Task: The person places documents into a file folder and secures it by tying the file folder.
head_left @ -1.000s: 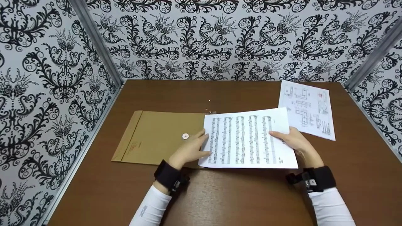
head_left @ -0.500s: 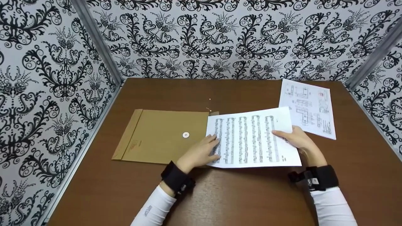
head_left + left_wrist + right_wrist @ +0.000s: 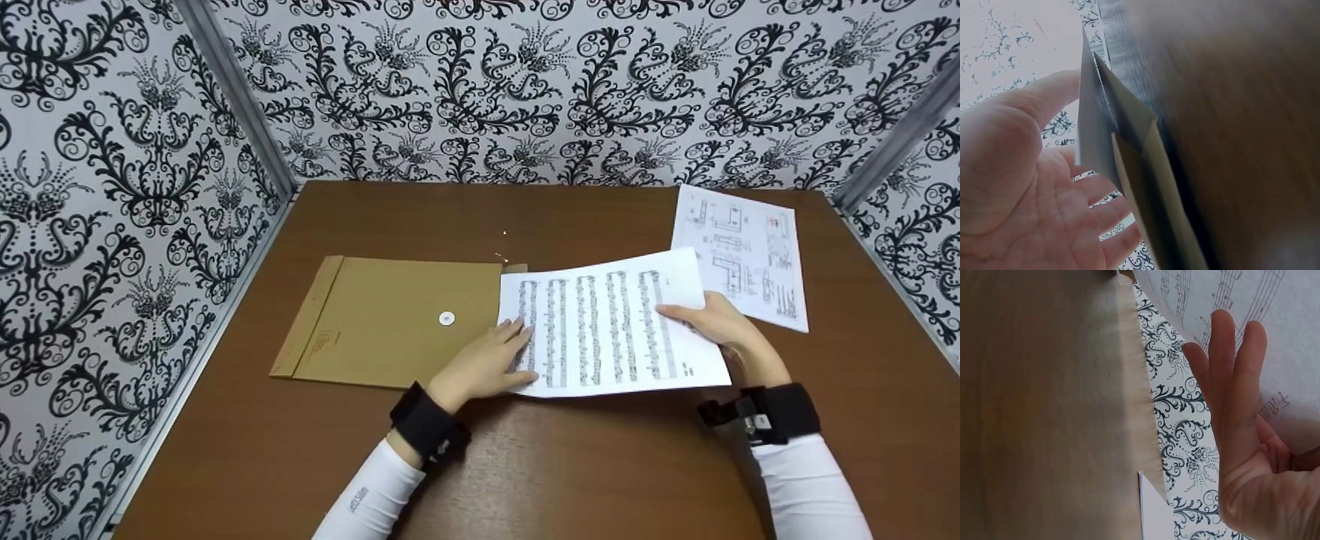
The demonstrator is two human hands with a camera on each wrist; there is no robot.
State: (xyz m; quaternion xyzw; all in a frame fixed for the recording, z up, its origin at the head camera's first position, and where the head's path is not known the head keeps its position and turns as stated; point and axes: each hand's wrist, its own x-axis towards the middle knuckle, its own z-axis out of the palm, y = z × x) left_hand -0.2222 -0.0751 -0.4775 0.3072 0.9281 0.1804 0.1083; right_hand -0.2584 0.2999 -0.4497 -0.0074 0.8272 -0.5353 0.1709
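In the head view a sheet of printed music is held tilted, its staves running up and down. My right hand pinches its right edge, thumb on the printed face; the right wrist view shows several fingers stretched under it. My left hand rests with extended fingers on the sheet's left edge. That edge lies at the right end of a brown envelope with a white round button. In the left wrist view the envelope's mouth gapes beside the sheet.
A page of technical drawings lies at the back right of the brown table, partly behind the music sheet. A thin string shows behind the envelope's right end. Patterned walls enclose the table at the back and sides.
The music sheet has shifted slightly right with my right hand. My left hand has moved right, from the envelope's end further onto the sheet. The drawings page stays in place.
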